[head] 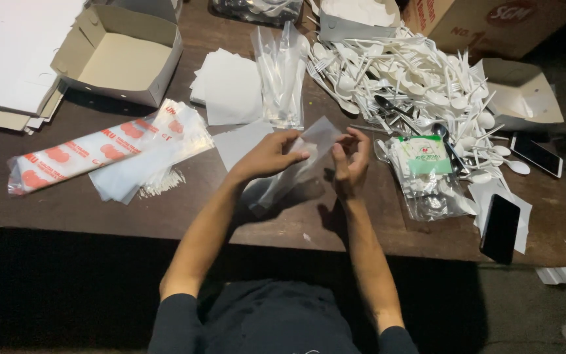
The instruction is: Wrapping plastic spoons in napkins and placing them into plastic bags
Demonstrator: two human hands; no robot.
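Hands, grip clamped on clear bag; cutlery heap beyond (phone right).

Left hand and right hand pinching a clear plastic sleeve above a dark wooden table, white plastic cutlery heap behind, black phone at right

An open cardboard box is placed at the far left of the brown table. A heap of white plastic cutlery is piled at the far right. Two dark phones are laid near the right edge. A red-printed plastic sleeve is seen at the left.
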